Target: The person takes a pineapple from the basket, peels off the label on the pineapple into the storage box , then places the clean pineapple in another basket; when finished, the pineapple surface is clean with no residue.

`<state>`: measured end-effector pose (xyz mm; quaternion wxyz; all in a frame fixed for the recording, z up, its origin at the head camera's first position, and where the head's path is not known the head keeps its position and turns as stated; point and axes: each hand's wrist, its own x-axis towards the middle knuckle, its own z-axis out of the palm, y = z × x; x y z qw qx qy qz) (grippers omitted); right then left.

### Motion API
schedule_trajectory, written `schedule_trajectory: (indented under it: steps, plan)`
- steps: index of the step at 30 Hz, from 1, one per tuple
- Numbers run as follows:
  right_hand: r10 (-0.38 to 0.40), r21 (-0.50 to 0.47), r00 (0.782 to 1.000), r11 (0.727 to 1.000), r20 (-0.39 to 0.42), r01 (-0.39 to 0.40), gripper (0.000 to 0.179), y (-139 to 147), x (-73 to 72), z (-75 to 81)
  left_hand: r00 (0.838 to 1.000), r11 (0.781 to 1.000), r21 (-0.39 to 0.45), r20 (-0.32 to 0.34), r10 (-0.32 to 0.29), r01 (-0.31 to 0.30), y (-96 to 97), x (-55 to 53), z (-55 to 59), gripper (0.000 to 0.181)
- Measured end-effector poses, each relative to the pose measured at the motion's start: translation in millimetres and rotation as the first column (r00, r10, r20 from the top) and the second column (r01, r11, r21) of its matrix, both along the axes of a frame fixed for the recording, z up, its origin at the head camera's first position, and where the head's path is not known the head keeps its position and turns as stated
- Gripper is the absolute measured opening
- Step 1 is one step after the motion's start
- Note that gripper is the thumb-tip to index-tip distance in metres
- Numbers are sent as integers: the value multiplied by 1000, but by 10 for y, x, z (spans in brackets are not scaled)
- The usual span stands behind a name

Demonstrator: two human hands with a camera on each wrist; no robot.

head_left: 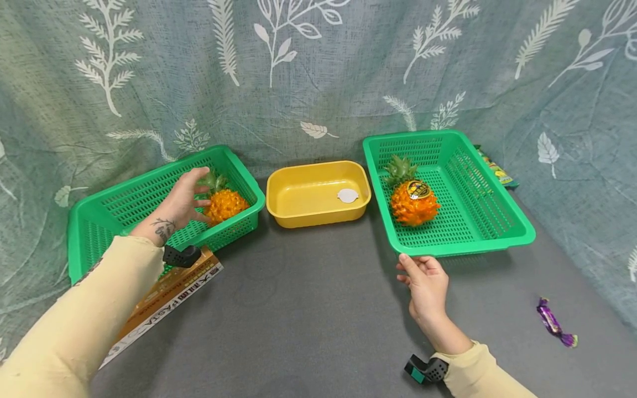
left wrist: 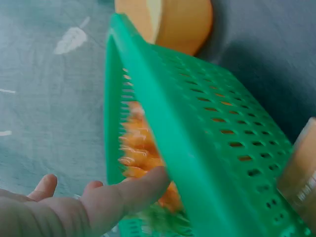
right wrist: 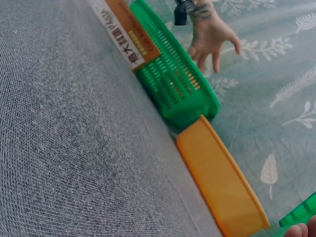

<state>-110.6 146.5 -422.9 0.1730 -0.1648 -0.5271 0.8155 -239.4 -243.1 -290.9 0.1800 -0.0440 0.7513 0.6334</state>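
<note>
My left hand (head_left: 184,199), fingers spread, reaches into the left green basket (head_left: 144,190). Under its fingers lies an orange pineapple (head_left: 229,207) with a green leafy top. In the left wrist view a finger (left wrist: 133,192) overlaps the pineapple (left wrist: 143,153) beside the basket's rim (left wrist: 153,103). At the near left corner of the right green basket (head_left: 463,243) is my right hand (head_left: 425,284). Its fingers are loosely bent, with the thumb tip right at the rim. A second orange pineapple (head_left: 415,204), bearing a black and gold label, lies inside that basket.
Between the baskets stands a yellow tub (head_left: 318,218) with a whitish oval (head_left: 348,195) on its floor. A brown pasta box (head_left: 169,296) lies before the left basket. To the right are a purple-wrapped candy (head_left: 552,320) and a green packet (head_left: 500,174). A patterned curtain (head_left: 318,83) hangs behind.
</note>
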Motion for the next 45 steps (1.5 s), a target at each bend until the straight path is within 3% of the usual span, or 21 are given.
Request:
schedule_trajectory:
  steps: [4, 8, 11, 18, 23, 26, 28, 34, 36, 40, 45]
  plan:
    - [2, 2, 1000, 1000, 3, -2, 15, -5, 4, -5, 998, 997, 65, -55, 41, -38, 68, 80, 80, 76]
    - [1, 1, 1000, 1000, 0, -1, 14, -4, 2, -9, 976, 986, 145, -186, 111, -84, 166, 234, 159, 47]
    - [-1, 3, 1000, 1000, -2, 1, 14, 0, 1, -11, 939, 973, 209, -302, 164, -102, 271, 380, 161, 28]
    - [1, 5, 1000, 1000, -1, -1, 15, -5, 2, -17, 842, 922, 374, -461, 281, -103, 541, 732, 0, 23]
    - [1, 8, 1000, 1000, -3, -1, 15, -9, 6, -24, 809, 913, 402, -512, 287, -69, 683, 885, -194, 23]
    - [3, 11, 1000, 1000, -5, -3, 13, -4, 9, -25, 803, 905, 422, -520, 291, -55, 762, 935, -328, 23]
    - [1, 17, 1000, 1000, -3, -1, 13, -1, 8, -22, 808, 908, 417, -516, 285, -54, 818, 955, -430, 23]
    - [1, 35, 1000, 999, 0, -1, 14, 5, -5, -20, 875, 933, 333, -400, 273, -139, 987, 924, -753, 20]
    - [8, 34, 1000, 999, -5, -8, 13, 6, -6, -19, 884, 926, 323, -351, 308, -195, 1024, 890, -847, 18]
    - [13, 28, 1000, 1000, -10, -13, 13, 4, -4, -17, 874, 900, 312, -284, 395, -305, 1060, 795, -1010, 19]
    - [8, 27, 1000, 1000, -11, -7, 13, 14, 2, -27, 838, 872, 282, -271, 473, -401, 1077, 679, -1162, 35]
